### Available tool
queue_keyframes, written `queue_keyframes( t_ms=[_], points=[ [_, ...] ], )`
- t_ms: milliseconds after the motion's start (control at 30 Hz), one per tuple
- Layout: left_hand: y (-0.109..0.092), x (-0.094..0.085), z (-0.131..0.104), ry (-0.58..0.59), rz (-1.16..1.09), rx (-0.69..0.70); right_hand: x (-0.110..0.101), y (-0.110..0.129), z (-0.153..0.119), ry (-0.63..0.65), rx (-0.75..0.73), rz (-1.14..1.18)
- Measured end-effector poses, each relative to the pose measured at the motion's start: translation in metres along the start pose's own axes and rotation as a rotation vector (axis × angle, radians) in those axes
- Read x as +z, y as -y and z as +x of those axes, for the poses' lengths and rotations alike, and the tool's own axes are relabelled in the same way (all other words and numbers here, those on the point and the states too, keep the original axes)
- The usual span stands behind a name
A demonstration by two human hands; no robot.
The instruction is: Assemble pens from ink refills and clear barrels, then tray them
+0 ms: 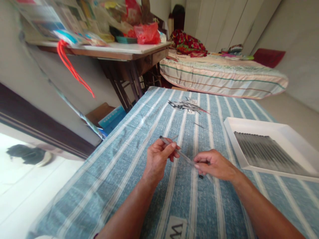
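Observation:
Over the striped cloth, my left hand (161, 154) is closed around a slim clear pen (184, 156) with a dark end at the upper left. A second thin grey piece sticks out past the left fingers; I cannot tell what it is. My right hand (214, 164) pinches the pen's other end, and its fingers hide the tip. Just below the right fingers is a small black pen cap (200, 177), near a pale blurred piece. Farther off lies a loose pile of thin pen parts (186, 105), with one dark thin stick (198, 125) nearer to me.
On the right, a white box (281, 129) holds a row of clear pens with dark ends (264, 149). The blue striped tablecloth (119, 186) covers the table. Behind stand a desk (139, 49) with bags on it and a bed (224, 71).

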State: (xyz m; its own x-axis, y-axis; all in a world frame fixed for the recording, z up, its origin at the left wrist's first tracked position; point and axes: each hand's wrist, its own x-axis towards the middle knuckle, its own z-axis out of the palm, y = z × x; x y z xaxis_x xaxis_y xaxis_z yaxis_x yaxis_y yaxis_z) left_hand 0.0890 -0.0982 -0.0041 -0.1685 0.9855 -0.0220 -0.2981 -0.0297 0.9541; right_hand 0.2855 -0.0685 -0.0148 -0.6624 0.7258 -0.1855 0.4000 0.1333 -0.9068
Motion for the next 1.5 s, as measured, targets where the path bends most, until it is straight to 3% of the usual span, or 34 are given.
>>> queue_keyframes(
  t_ms=[200,467,800,933,1167,1267,1333,1433,1500],
  points=[
    [0.003,0.002,-0.001,0.003,-0.023,-0.018,0.010,0.002,0.003,-0.088,0.008,0.081],
    [0.005,-0.001,0.002,-0.045,-0.010,-0.022,0.025,-0.006,0.007,-0.212,-0.115,0.068],
    [0.008,0.002,-0.001,-0.045,-0.026,-0.062,0.028,-0.015,0.009,-0.250,-0.133,0.054],
    [0.007,0.005,-0.001,-0.060,0.021,-0.073,0.025,-0.004,0.012,-0.247,-0.164,-0.112],
    [0.010,0.009,0.001,0.054,0.091,-0.133,0.017,0.014,0.014,-0.412,-0.332,-0.489],
    [0.010,0.010,0.001,0.114,0.162,-0.164,0.005,0.015,0.005,-0.505,-0.306,-0.575],
    [0.008,0.010,0.002,0.107,0.245,-0.174,-0.014,0.012,-0.007,-0.609,-0.238,-0.587],
    [0.003,0.010,0.004,0.072,0.345,-0.187,-0.061,-0.005,-0.035,-0.830,-0.047,-0.602],
    [0.003,0.009,0.006,0.075,0.394,-0.195,-0.100,-0.024,-0.060,-0.952,0.171,-0.668]
  ],
)
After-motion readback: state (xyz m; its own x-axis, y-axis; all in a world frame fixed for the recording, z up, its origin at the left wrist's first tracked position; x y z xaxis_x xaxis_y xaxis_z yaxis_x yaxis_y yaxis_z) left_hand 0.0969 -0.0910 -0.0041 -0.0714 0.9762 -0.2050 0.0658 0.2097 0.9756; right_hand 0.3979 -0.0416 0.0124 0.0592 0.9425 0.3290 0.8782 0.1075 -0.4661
